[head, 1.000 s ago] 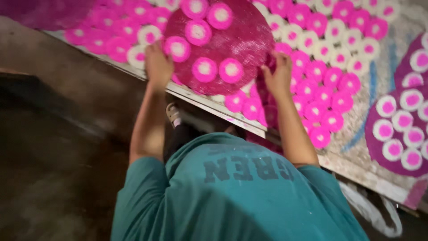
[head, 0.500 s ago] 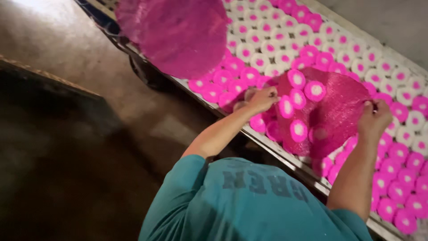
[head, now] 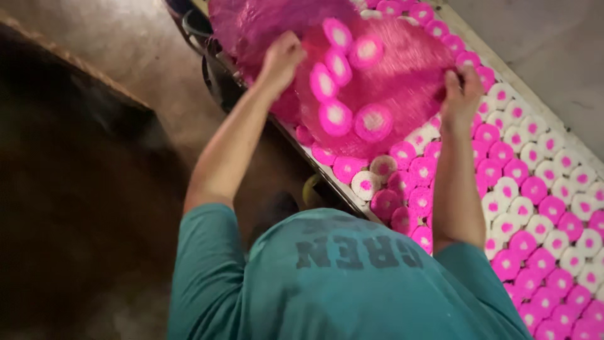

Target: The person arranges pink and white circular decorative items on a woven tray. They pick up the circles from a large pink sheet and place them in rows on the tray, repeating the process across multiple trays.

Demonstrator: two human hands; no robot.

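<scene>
— Both hands have shifted toward the upper middle of the frame since half a second ago, and the round pink tray they carry now sits higher up, overlapping a second one. What does each hand grip?

— Left hand [head: 281, 58], upper centre, is closed on the near-left rim of the pink tray [head: 402, 82]; right hand [head: 461, 94], upper right of centre, pinches the opposite rim with curled fingers.

— Where is that tray?

— Held tilted in the top centre of the frame, above the long bed [head: 569, 135] of discs. Five pink-and-white discs [head: 335, 117] cling to its surface in a loose cluster on its left half.

— And around it?

— Another pink tray [head: 251, 25] lies partly under it at upper left. Rows of discs [head: 535, 239], pink ones and white ones with pink centres, run diagonally from the top centre to the lower right corner. A teal shirt [head: 340, 283] fills the bottom centre. Dark floor [head: 82, 189] takes up the left side; pale concrete [head: 553, 38] shows at upper right.
</scene>
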